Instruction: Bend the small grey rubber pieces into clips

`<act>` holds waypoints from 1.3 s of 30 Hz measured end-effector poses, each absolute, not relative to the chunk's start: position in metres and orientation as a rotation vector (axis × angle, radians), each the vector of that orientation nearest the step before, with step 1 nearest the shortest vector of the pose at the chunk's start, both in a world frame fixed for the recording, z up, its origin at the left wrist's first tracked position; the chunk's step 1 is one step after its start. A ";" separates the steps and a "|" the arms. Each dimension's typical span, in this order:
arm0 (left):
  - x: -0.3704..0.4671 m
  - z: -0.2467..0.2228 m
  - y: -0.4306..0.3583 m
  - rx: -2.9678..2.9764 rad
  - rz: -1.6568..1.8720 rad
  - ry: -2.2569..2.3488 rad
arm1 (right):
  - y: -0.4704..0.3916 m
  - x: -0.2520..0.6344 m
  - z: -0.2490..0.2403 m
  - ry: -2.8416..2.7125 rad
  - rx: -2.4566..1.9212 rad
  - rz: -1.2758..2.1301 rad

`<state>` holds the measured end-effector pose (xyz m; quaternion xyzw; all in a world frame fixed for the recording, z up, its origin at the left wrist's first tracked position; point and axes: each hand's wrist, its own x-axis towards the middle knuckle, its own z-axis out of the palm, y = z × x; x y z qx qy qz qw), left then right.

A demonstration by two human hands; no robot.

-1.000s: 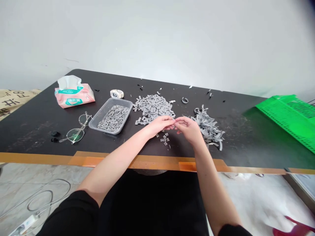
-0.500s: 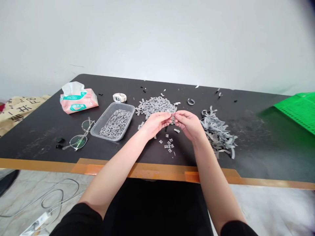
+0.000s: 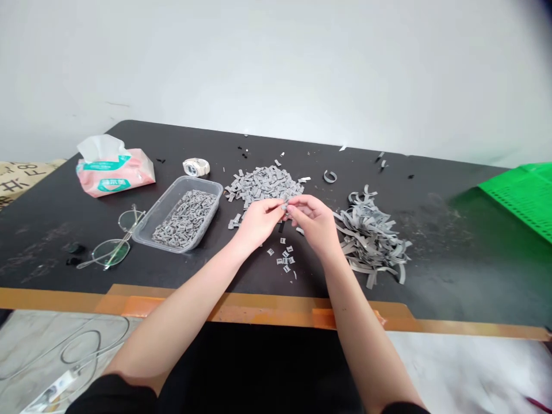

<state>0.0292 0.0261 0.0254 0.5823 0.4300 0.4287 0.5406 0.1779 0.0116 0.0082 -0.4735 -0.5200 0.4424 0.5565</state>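
Head view: we are pinching a small grey piece [image 3: 284, 206] between the nearly closed fingertips of our left hand [image 3: 259, 220] and right hand [image 3: 317, 222], on our side of the heap of grey pieces [image 3: 268, 182]. We are seemingly working this one piece; the next move is probably calling for a fine, two-handed pinch. Curled strips [image 3: 371, 237] are lying to our right.
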 end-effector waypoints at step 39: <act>0.032 0.030 0.014 1.930 1.065 1.246 | 0.016 0.177 0.006 -1.224 -1.133 1.147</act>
